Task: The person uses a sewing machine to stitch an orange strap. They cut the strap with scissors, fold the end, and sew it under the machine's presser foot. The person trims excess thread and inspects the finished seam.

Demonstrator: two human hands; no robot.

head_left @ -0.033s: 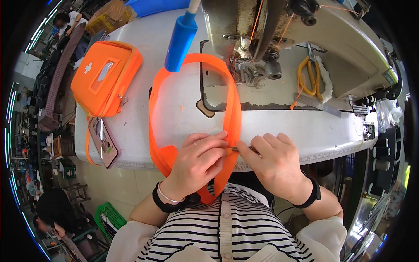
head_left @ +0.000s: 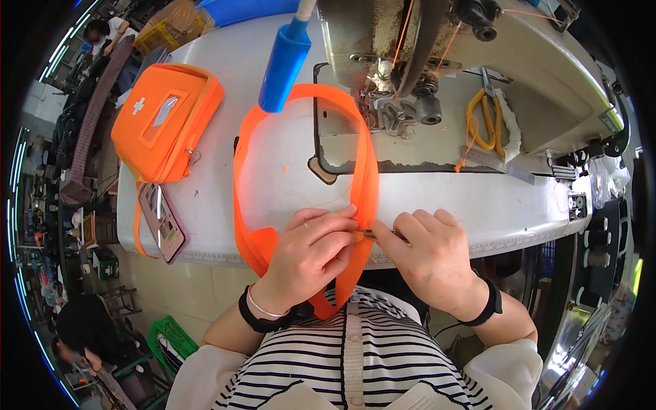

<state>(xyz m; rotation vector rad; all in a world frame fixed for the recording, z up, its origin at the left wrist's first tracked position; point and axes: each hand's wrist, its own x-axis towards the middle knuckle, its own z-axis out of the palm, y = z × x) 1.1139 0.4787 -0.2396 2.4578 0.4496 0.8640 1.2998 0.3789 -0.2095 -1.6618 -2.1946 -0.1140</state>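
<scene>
A long orange strap forms a loop on the white sewing table, its lower part hanging over the front edge. My left hand grips that strap near the table edge, fingertips pressed on it. My right hand holds a slim metal tool against the strap beside the left fingertips; its exact kind is unclear. Above stands a sewing machine with orange thread. Yellow-handled scissors and a steel ruler rest on its right side. A blue cylinder hangs over the loop.
At left lie an orange pouch with a white cross and a phone. Behind are a blue bin and yellow crate. A green basket is below. Two other people work at the left, one behind, one lower down.
</scene>
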